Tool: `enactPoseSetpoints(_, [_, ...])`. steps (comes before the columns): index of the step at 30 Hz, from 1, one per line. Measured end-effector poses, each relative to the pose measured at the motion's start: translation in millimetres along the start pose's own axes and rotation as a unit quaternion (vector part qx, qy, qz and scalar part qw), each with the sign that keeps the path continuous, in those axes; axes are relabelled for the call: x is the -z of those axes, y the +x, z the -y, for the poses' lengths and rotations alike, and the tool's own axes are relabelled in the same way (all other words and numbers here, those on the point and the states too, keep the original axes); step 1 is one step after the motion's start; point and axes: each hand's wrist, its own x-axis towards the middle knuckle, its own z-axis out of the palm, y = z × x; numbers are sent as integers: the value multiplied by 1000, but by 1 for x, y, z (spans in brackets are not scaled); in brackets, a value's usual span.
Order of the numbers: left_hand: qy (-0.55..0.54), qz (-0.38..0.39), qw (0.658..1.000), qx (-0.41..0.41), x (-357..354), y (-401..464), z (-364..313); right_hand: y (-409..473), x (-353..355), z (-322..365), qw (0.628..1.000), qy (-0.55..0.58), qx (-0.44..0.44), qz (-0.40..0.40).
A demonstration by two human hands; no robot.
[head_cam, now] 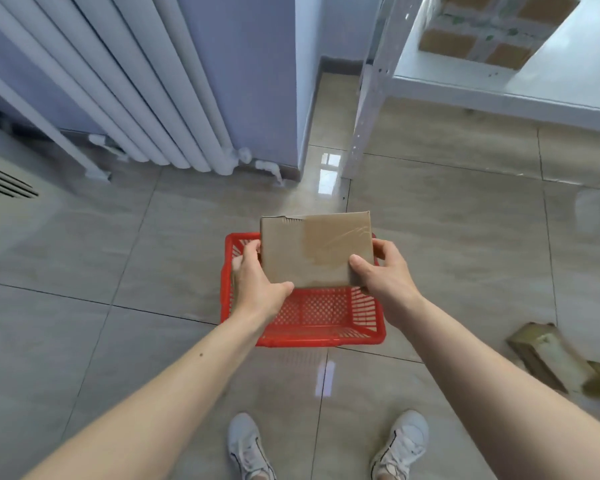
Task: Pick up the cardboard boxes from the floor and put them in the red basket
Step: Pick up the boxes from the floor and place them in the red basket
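A flat brown cardboard box [314, 249] with clear tape across its top hangs above the red basket [326, 336], which stands on the tiled floor in front of my feet. My left hand [257, 282] grips the box's left edge and near corner. My right hand [385, 275] grips its right edge, thumb on top. The box hides the basket's far half; the visible near part of the basket holds nothing. Other cardboard boxes [548, 358] lie on the floor at the right, partly cut off by the frame edge.
A white radiator [125, 88] and wall stand at the back left. A white metal shelf unit [499, 81] with a taped box on it stands at the back right, its leg near the basket's far side. A floor vent [4, 181] sits at the left edge.
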Motion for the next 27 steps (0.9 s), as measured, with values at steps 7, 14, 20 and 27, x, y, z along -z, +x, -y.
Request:
enactPoseSetpoints(7, [-6, 11, 1000, 1, 17, 34, 37, 14, -48, -11, 999, -24, -10, -23])
enactPoseSetpoints(14, [-2, 47, 998, 29, 3, 67, 62, 54, -67, -32, 997, -43, -63, -18])
enactPoseSetpoints(20, [-19, 91, 993, 67, -20, 99, 95, 98, -89, -61, 994, -70, -83, -6])
enactPoseSetpoints(27, [35, 133, 986, 89, -48, 148, 160, 147, -130, -126, 990, -78, -114, 2])
